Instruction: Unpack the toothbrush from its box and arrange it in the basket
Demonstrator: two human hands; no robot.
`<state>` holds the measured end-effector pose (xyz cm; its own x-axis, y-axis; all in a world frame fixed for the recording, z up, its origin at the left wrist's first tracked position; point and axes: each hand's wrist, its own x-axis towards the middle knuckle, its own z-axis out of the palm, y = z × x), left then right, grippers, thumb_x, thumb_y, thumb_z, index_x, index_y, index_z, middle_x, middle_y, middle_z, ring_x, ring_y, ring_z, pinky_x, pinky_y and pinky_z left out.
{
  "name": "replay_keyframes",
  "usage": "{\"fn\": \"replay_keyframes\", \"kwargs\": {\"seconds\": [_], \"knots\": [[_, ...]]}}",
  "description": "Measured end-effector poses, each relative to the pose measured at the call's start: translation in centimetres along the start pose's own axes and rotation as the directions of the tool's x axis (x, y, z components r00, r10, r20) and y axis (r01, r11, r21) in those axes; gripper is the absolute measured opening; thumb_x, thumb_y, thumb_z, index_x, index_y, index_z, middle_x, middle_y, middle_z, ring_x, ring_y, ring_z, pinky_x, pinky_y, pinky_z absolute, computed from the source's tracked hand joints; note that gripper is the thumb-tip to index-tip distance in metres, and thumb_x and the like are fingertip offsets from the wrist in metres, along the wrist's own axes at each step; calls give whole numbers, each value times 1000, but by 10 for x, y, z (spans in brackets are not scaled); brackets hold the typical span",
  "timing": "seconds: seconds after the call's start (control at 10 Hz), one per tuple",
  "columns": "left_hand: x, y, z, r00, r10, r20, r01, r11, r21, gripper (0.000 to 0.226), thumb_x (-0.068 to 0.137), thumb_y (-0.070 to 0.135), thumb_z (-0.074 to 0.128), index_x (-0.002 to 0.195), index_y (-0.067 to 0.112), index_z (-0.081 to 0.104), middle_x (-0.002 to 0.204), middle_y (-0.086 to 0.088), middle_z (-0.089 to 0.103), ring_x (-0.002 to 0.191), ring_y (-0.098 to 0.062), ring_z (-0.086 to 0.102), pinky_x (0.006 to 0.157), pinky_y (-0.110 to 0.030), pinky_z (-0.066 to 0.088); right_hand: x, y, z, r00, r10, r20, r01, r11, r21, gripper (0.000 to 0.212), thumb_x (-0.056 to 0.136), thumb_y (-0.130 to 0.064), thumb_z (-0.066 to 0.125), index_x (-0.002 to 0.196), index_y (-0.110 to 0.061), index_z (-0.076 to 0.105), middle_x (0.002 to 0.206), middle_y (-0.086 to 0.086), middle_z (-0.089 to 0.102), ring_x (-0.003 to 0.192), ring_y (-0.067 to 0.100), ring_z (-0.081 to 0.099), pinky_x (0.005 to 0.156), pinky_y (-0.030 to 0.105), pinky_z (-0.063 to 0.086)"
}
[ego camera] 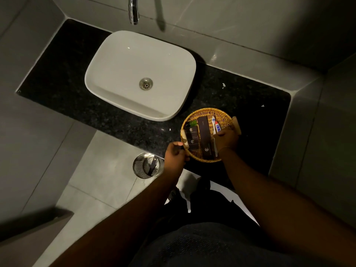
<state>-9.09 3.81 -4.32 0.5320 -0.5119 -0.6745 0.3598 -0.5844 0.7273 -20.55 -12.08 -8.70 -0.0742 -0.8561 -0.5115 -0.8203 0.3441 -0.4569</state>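
A round wicker basket (223,115) sits on the black counter near its front edge. A white toothbrush (214,130) lies in its right half with the bristle head at the far end. A small white toothpaste tube (217,127) lies beside it. My right hand (228,139) rests over the basket's right side; its thumb and fingertips are closed on the toothbrush handle and hide the tube's near end. A long dark box (205,135) lies in the middle, with two smaller dark boxes (192,138) to its left. My left hand (176,155) grips the basket's left rim by the wooden handle.
A white vessel sink (119,70) stands on the black counter (63,89) to the left, with a chrome tap (133,10) above. A metal bin (146,165) with a dark item inside stands on the tiled floor below the counter edge. Grey walls close both sides.
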Motion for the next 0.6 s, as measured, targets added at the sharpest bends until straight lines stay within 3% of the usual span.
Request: {"fn": "replay_keyframes", "kwargs": {"seconds": [0.1, 0.2, 0.3, 0.4, 0.5, 0.6], "knots": [[0, 2, -1, 998, 56, -12, -56, 998, 7, 28, 106, -9, 45, 120, 12, 57, 85, -2, 70, 68, -15, 62, 53, -12, 54, -3, 0, 0, 997, -46, -63, 47, 999, 21, 28, 98, -26, 70, 115, -4, 72, 124, 13, 75, 119, 33, 70, 100, 38, 55], [0, 4, -3, 995, 102, -12, -102, 995, -9, 29, 106, -11, 44, 120, 11, 58, 86, -4, 69, 68, -16, 61, 54, -13, 54, -7, 2, -2, 987, -54, -152, 58, 998, 22, 25, 103, -27, 61, 109, -6, 73, 120, 12, 76, 112, 30, 72, 92, 37, 57], [-2, 5, -5, 989, 146, -29, -145, 989, 23, 30, 106, -8, 47, 119, 17, 59, 90, -6, 71, 72, -18, 63, 60, -20, 57, -10, 5, -2, 979, -50, -197, 49, 999, -9, 34, 107, -28, 49, 102, -4, 72, 109, 13, 78, 85, 20, 73, 72, 24, 56], [-5, 7, -18, 948, 311, -67, -278, 913, 298, 26, 105, 11, 55, 117, 33, 63, 92, -7, 73, 77, -21, 67, 69, -38, 57, -24, -3, -8, 937, -311, -158, 282, 941, -186, 36, 106, -32, 48, 109, -9, 75, 115, 11, 75, 110, 28, 70, 96, 36, 55], [7, 30, -31, 758, 652, 15, -474, 536, 698, 35, 99, 23, 61, 133, 28, 66, 123, -7, 75, 114, -29, 70, 94, -43, 56, -36, -32, -14, 712, -684, -162, 614, 717, -328, 38, 98, -35, 59, 127, -15, 74, 131, 12, 70, 127, 36, 63, 110, 44, 43], [27, 85, -41, 586, 778, 229, -504, 128, 854, 55, 106, 39, 52, 158, 21, 56, 166, -11, 55, 158, -37, 47, 126, -55, 39, -44, -84, -32, 608, -794, -5, 686, 528, -502, 71, 99, -54, 50, 164, -30, 32, 174, 5, 25, 161, 31, 24, 128, 53, 23]]}}
